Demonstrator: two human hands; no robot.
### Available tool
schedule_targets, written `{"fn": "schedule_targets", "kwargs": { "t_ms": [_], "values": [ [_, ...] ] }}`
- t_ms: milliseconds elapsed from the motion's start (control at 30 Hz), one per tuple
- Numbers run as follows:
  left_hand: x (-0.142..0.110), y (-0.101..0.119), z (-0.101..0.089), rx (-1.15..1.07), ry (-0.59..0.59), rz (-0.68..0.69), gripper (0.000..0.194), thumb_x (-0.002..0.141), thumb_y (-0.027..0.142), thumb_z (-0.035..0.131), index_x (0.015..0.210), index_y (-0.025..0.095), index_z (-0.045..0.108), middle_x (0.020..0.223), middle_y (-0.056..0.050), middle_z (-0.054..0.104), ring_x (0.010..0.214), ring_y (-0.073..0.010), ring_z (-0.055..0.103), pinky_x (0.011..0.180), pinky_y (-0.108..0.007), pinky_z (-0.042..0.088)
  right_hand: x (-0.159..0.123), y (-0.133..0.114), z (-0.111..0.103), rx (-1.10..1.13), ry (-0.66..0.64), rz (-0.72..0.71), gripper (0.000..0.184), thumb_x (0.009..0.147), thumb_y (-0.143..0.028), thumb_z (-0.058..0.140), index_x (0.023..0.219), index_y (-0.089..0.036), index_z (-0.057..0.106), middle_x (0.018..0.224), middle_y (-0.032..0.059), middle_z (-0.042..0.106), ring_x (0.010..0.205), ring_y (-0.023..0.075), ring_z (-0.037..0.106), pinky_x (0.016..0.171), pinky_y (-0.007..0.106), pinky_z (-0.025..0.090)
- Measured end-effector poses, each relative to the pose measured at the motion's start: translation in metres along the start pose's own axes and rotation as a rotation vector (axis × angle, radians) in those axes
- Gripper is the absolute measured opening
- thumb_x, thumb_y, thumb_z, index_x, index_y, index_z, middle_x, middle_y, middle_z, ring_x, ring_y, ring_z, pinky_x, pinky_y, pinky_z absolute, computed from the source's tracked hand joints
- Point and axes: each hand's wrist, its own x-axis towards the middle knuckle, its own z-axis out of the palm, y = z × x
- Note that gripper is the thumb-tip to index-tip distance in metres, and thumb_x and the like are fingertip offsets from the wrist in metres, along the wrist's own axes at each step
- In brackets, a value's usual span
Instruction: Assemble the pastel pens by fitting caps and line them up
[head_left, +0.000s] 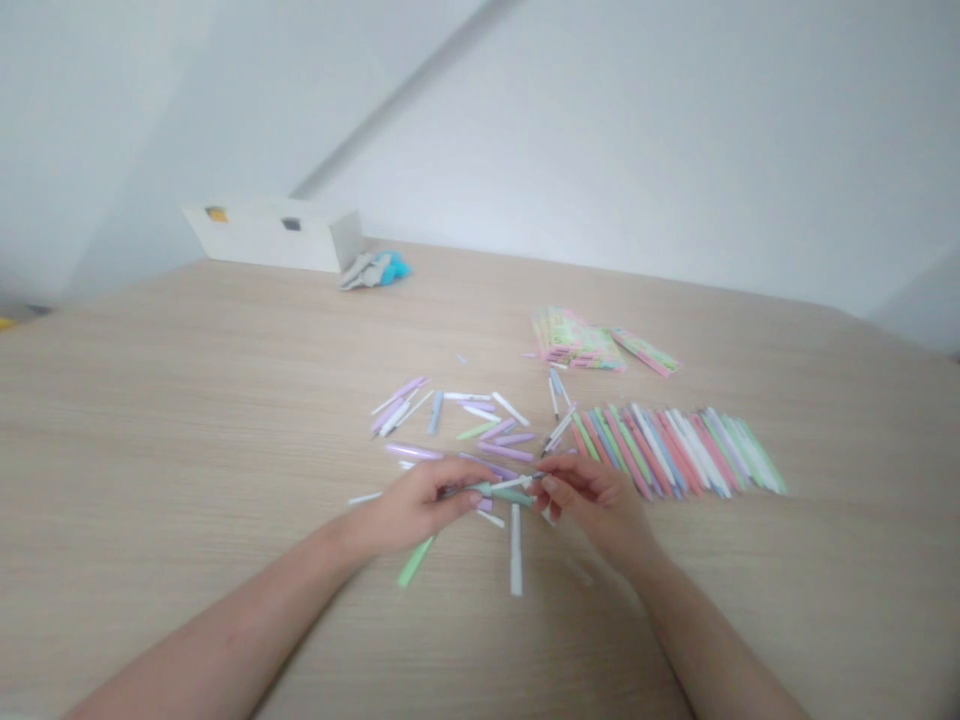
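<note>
Pen parts [511,484] between the fingers [459,504]

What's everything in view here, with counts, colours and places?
Wall: one, white, behind
Table: one, pale wood, below
Box: one, white, back left
Crumpled item: one, grey-blue, beside box
Packets: several, pink-green, back, right of centre
Pens: many, mixed colours, right
Pen parts: many, mostly purple and white, centre
Yellow thing: one, blurred, left edge
Held pieces: count unclear, white and green, front centre
Forearms: two, bare, front
Left fingers: one set, holding pieces
Right fingers: one set, holding pieces
</note>
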Motion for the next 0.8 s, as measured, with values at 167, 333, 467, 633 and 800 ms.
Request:
{"fn": "schedule_targets", "kwargs": {
  "t_ms": [167,333,467,633,800],
  "values": [
    [-0.001,-0.004,-0.001,-0.052,0.002,-0.02,0.031,0.089,0.029,0.054,0.115,0.014,0.062,0.108,-0.01,0.067,0.098,-0.0198,0.062,0.087,-0.029,0.048,0.001,0.004,-0.005,0.096,-0.003,-0.016,0.032,0.083,-0.048,0.054,0.092,-0.02,0.065,0.074,0.0046,0.07,0.06,0.0163,0.063,0.053,0.028,0.049],
    [0.0,-0.003,-0.003,-0.082,0.034,-0.025,0.029,0.089,0.025,0.054,0.113,0.013,0.062,0.106,-0.01,0.067,0.095,-0.0191,0.062,0.085,-0.029,0.048,0.005,0.011,-0.003,-0.393,0.098,-0.156,0.018,0.086,-0.035,0.054,0.085,-0.021,0.066,0.071,0.0011,0.064,0.064,0.0155,0.057,0.06,0.028,0.045],
    [0.002,-0.001,-0.004,-0.064,0.071,-0.017,0.027,0.088,0.025,0.055,0.11,0.012,0.063,0.106,-0.01,0.067,0.096,-0.0196,0.061,0.086,-0.03,0.047,0.007,0.017,0.004,-0.783,-0.04,-0.319,0.014,0.084,-0.025,0.057,0.089,-0.023,0.07,0.088,0.0042,0.065,0.087,0.0202,0.058,0.078,0.033,0.043],
    [0.003,0.001,-0.004,-0.077,0.087,-0.027,0.028,0.087,0.026,0.055,0.109,0.012,0.063,0.106,-0.01,0.067,0.094,-0.0199,0.061,0.086,-0.03,0.047,0.01,0.022,0.013,-0.954,-0.112,-0.345,0.012,0.081,-0.022,0.061,0.089,-0.021,0.069,0.091,0.0065,0.065,0.093,0.0227,0.056,0.084,0.036,0.042],
    [0.003,-0.001,-0.003,-0.087,0.098,-0.021,0.027,0.087,0.026,0.056,0.108,0.011,0.063,0.108,-0.01,0.066,0.095,-0.0193,0.061,0.086,-0.029,0.046,0.012,0.023,0.018,-1.011,-0.096,-0.286,0.01,0.08,-0.023,0.063,0.087,-0.019,0.068,0.09,0.0059,0.064,0.094,0.0222,0.055,0.083,0.034,0.043]
  ]
}}
